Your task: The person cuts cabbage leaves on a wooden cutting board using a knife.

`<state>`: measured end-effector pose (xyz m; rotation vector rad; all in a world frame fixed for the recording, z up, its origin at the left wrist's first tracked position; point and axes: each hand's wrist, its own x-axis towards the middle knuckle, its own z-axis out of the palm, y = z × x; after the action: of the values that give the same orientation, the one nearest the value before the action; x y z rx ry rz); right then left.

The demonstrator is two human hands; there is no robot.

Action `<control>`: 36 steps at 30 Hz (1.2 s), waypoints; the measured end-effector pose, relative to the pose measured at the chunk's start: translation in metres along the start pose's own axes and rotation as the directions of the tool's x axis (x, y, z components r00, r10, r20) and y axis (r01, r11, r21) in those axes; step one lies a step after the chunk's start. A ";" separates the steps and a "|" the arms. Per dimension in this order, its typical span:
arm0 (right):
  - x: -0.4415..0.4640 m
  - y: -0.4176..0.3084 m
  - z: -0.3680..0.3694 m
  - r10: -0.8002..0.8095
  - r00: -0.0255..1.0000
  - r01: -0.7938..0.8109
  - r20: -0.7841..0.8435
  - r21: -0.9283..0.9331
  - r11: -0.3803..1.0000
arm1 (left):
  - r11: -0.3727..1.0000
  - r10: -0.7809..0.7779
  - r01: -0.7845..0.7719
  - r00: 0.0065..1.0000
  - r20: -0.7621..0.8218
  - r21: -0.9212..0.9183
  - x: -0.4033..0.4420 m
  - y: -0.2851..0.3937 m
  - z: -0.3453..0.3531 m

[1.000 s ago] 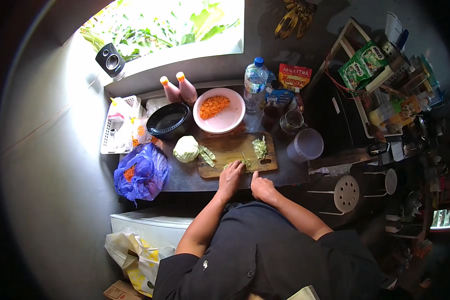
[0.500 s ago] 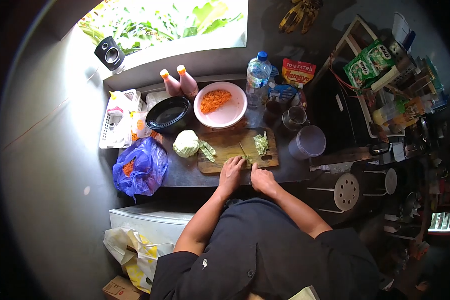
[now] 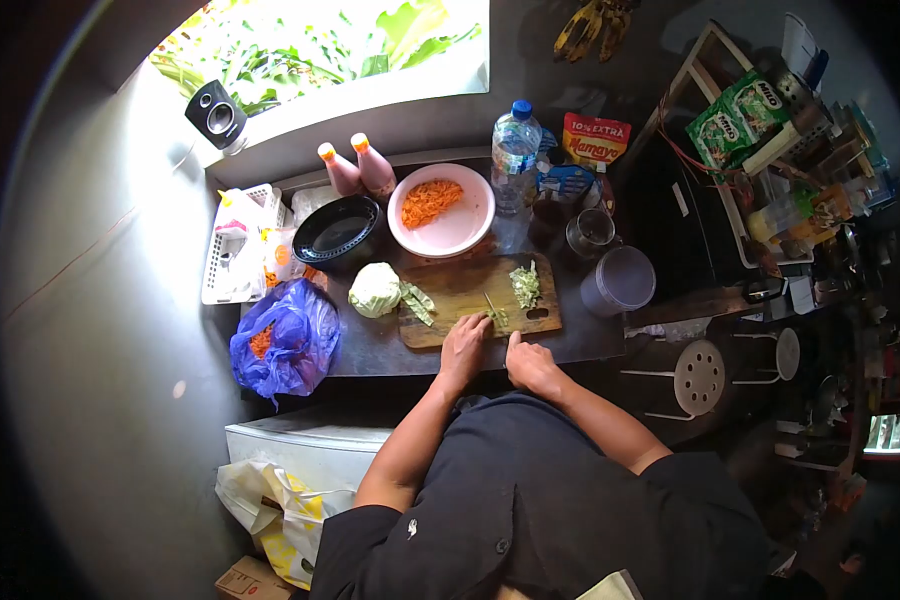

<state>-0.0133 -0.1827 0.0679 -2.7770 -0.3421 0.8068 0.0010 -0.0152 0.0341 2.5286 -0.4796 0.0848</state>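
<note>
A wooden cutting board [image 3: 440, 290] lies on the dark table. My left hand [image 3: 465, 345] rests at its front edge, fingers bent together over small pale green pieces. Just right of it my right hand [image 3: 532, 363] is closed around a knife [image 3: 489, 302], whose thin blade shows in part; its handle is hidden in the hand. Chopped cabbage [image 3: 525, 286] forms a small pile at the board's right. At the left end sit a few cut cabbage strips [image 3: 418, 303], beside a cabbage head [image 3: 375, 290].
Behind the board are a pink bowl [image 3: 465, 215] with shredded carrot, a black bowl [image 3: 338, 232], a water bottle [image 3: 515, 160] and two pink bottles [image 3: 373, 168]. A lidded tub [image 3: 620, 281] and glass mug [image 3: 590, 232] stand right; a blue bag [image 3: 285, 340] lies left.
The camera view has shifted slightly. My hands stay close together at the board's front edge, and the visible blade has changed its angle a little.
</note>
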 end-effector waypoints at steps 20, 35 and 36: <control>0.009 -0.002 -0.005 0.004 1.000 -0.004 0.003 0.009 1.000 | 0.995 0.074 -0.070 0.995 -0.059 0.064 0.001 -0.004 0.001; 0.016 0.004 0.010 -0.028 1.000 0.028 0.000 -0.055 0.998 | 0.990 -0.129 0.122 0.986 -0.105 -0.071 0.028 -0.015 0.009; 0.017 0.004 0.007 -0.035 0.999 0.034 -0.011 -0.057 0.998 | 0.986 -0.135 0.123 0.984 -0.112 -0.112 0.029 -0.016 0.010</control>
<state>-0.0022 -0.1802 0.0528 -2.8186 -0.4160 0.7838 0.0330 -0.0172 0.0223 2.4282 -0.2650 0.1568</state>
